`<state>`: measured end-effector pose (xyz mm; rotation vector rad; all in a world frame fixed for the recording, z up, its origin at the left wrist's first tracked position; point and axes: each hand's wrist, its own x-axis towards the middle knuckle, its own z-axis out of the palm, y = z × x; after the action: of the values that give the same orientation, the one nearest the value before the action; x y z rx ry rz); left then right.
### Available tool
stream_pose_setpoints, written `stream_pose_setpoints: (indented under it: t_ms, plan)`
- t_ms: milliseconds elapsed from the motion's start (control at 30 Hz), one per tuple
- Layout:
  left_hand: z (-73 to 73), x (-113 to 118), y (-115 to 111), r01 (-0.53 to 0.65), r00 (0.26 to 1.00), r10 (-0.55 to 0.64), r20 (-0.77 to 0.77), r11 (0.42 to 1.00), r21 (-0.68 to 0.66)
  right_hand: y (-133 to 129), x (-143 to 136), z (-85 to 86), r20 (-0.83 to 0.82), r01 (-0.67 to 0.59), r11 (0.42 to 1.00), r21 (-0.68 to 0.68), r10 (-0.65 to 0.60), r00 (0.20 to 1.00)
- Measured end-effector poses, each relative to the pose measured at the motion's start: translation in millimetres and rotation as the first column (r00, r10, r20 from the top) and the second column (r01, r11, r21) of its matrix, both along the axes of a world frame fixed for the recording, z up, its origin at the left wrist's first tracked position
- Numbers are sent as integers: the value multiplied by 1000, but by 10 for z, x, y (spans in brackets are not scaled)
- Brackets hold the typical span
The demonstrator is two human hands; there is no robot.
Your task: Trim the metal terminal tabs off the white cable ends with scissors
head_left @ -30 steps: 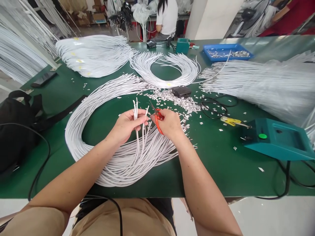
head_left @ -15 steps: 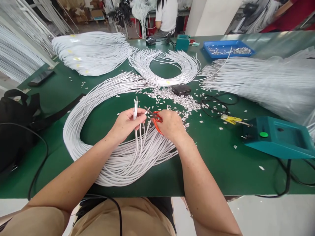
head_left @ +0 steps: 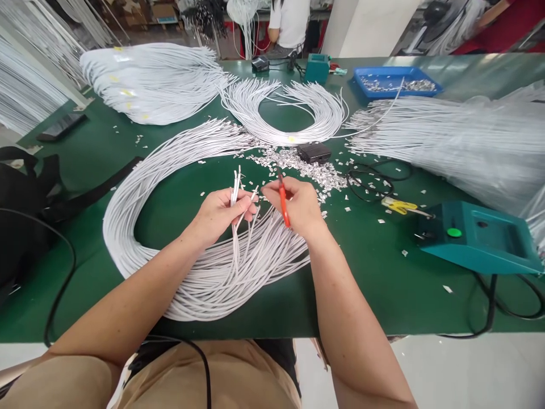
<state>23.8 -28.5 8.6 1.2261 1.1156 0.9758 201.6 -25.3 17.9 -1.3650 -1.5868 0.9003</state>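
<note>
White wires (head_left: 235,188), pinched in our left hand (head_left: 216,215), stand nearly upright in our view, free ends pointing away from us; one short end leans right at the thumb. Our right hand (head_left: 301,208) grasps red-handled cutters (head_left: 283,201), long axis front to back, tips away. Beneath, we see the coil (head_left: 121,224) on the green table (head_left: 366,295).

A pale, glossy floor (head_left: 460,369) shows beneath a green worktop (head_left: 387,301) stretching across the frame, as a white pillar (head_left: 368,28) rises at top center and cardboard boxes (head_left: 164,11) sit at upper left
</note>
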Motion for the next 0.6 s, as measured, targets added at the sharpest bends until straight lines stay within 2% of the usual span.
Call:
stream_pose_setpoints:
  t_ms: [67,167,367,467,600]
  plan:
    - [-1,-1,2,77,996,-76,48,997,-27,-5,8,31,-252,-93,996,15,93,963]
    - [3,-9,4,155,985,-151,85,987,-35,-10,5,42,-405,-209,978,28,202,892]
    - [2,-14,11,183,978,-177,111,982,-54,16,-4,-29,-463,-225,974,-16,192,865]
    - [8,-9,12,165,980,-157,125,984,-64,35,-7,-50,-440,-197,980,-38,161,883]
    - [13,4,6,100,986,-79,148,984,-145,20,-66,-37,-354,-109,994,-5,100,930]
